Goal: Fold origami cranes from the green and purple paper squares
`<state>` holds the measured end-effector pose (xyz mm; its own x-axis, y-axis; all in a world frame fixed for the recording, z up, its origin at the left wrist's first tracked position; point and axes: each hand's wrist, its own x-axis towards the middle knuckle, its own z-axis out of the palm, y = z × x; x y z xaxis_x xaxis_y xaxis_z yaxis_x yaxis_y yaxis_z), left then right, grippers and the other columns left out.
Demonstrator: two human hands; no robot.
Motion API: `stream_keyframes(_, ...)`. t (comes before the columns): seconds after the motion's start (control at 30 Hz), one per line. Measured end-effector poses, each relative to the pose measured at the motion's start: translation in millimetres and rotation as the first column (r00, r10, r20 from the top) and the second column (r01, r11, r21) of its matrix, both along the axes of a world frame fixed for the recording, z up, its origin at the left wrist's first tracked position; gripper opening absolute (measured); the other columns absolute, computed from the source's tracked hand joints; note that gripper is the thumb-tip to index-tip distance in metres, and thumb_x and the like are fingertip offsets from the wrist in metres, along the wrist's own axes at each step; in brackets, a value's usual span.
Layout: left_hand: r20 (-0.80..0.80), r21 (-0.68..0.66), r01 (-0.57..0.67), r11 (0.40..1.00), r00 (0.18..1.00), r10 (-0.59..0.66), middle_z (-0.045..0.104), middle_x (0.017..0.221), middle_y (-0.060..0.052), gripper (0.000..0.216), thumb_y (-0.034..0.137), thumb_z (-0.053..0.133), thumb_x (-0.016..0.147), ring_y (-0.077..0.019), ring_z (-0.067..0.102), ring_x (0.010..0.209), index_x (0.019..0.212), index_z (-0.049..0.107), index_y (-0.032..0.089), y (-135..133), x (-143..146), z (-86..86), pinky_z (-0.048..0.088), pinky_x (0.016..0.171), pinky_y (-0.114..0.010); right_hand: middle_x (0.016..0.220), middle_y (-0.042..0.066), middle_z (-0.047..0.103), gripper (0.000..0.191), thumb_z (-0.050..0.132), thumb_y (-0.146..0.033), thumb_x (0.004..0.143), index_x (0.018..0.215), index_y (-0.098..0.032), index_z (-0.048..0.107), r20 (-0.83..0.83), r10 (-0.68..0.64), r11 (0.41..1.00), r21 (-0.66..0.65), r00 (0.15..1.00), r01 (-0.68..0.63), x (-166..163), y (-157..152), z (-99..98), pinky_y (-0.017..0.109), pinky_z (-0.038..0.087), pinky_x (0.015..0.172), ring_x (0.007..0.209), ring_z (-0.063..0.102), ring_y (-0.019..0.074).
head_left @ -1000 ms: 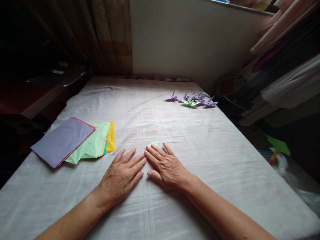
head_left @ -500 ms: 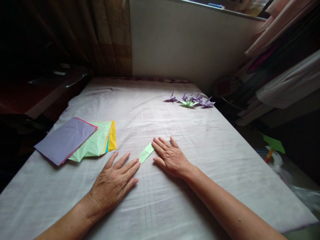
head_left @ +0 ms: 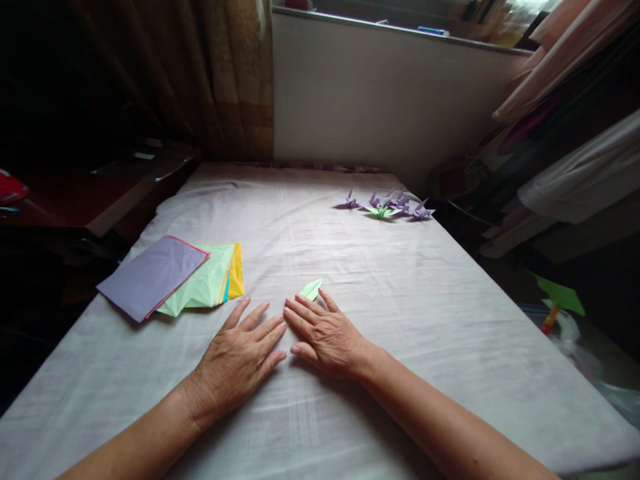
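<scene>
Both hands lie flat, palms down, side by side on the white sheet (head_left: 400, 300). My left hand (head_left: 240, 357) rests with its fingers spread, fingertips close to those of my right hand (head_left: 323, 337). A folded light green paper (head_left: 311, 289) lies under my right hand's fingers; only its pointed far end shows. The rest of it is hidden by the hands.
A stack of coloured paper sheets (head_left: 170, 277), purple on top with green, yellow and blue below, lies to the left. Several folded purple cranes and one green crane (head_left: 385, 205) stand at the far right. Dark furniture stands left; clothes and clutter hang right.
Half a second ago the hands were apart with the green strip showing between them. They have come back together over it, so only its tip shows.
</scene>
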<state>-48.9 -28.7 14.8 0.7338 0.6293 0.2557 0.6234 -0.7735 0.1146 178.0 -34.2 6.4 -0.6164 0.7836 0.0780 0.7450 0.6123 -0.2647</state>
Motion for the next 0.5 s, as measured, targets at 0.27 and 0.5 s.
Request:
stream_keyframes(0.27,0.008,0.003,0.007,1.000,1.000,-0.007,0.071,0.118,-0.003,0.031,0.037,0.052,0.094,-0.0319,0.057,0.120,0.117,0.067,0.022,2,1,3.1,0.025,0.112,-0.054,0.156,0.009,0.031,0.055,0.038,-0.044,0.100,0.150,-0.020,0.034,0.100,-0.184,0.983,0.005,0.978,0.184,31,21,-8.3,0.054,0.015,0.119,0.145,0.028,0.0248)
stream_keyframes(0.5,0.046,-0.061,-0.008,0.998,0.999,0.011,0.076,0.096,0.000,0.022,0.030,0.050,0.095,-0.0251,0.064,0.105,0.092,0.071,0.025,17,11,12.6,0.028,0.110,-0.052,0.155,0.013,0.034,0.052,0.043,-0.038,0.098,0.145,-0.017,0.042,-0.045,-0.297,0.951,0.075,0.954,0.300,32,14,-13.8,0.055,0.020,0.116,0.143,0.031,0.0278)
